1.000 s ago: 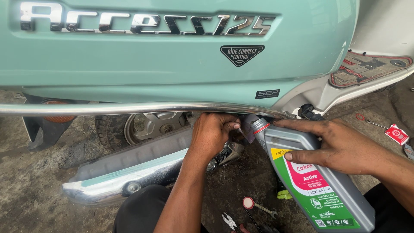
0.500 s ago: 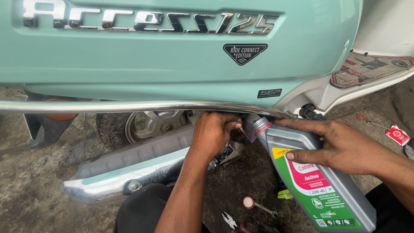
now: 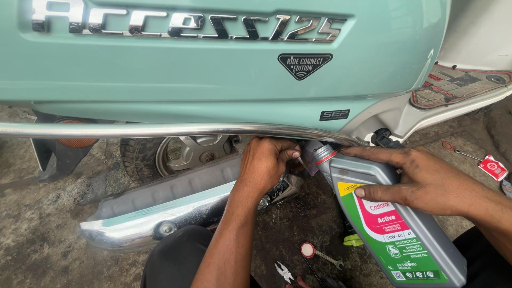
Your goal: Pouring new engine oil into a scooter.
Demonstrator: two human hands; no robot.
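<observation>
At frame centre, the left hand (image 3: pixel 265 164) is curled, fingertips grasping a small funnel-like piece (image 3: pixel 308 161) under the mint-green scooter body (image 3: pixel 213 80). At lower right, the right hand (image 3: pixel 421 181), fingers spread, presses on a grey oil bottle (image 3: pixel 394 229), tilted with its neck toward that piece. Chrome guard rail (image 3: pixel 133 129) crosses mid-left; exhaust muffler (image 3: pixel 160 205) lower left; pliers (image 3: pixel 284 272) lie at the bottom.

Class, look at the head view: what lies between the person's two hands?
The neck of the grey oil bottle lies between the left hand and right hand.
</observation>
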